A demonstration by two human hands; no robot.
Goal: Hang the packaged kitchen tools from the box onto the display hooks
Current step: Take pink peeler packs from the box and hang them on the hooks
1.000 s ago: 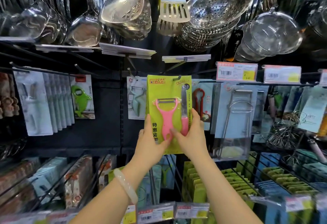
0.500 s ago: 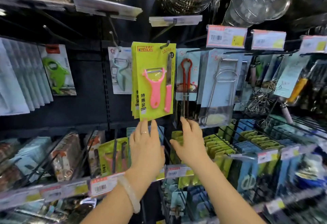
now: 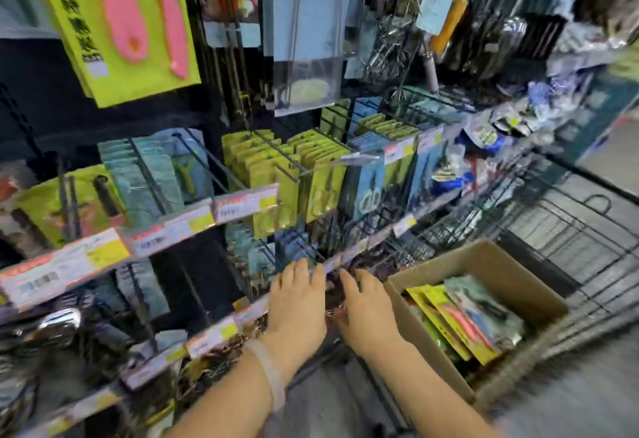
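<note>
A yellow-green card with a pink peeler and knife [image 3: 121, 26] hangs from a display hook at the upper left. My left hand [image 3: 297, 303] and my right hand [image 3: 368, 309] are low in front of the shelves, fingers relaxed, holding nothing. A cardboard box [image 3: 518, 275] sits at the lower right, just right of my right hand. Inside it lie several packaged tools [image 3: 463, 316], yellow-green and teal cards among them.
Rows of hooks with green and blue packages [image 3: 311, 168] fill the middle shelves, fronted by price tags [image 3: 242, 206]. Whisks and other utensils [image 3: 390, 47] hang at the upper right. A black wire rack [image 3: 570, 230] stands behind the box.
Both hands let go of the hung peeler card and dropped down toward the box. The view swung down and right, bringing the box into sight.
</note>
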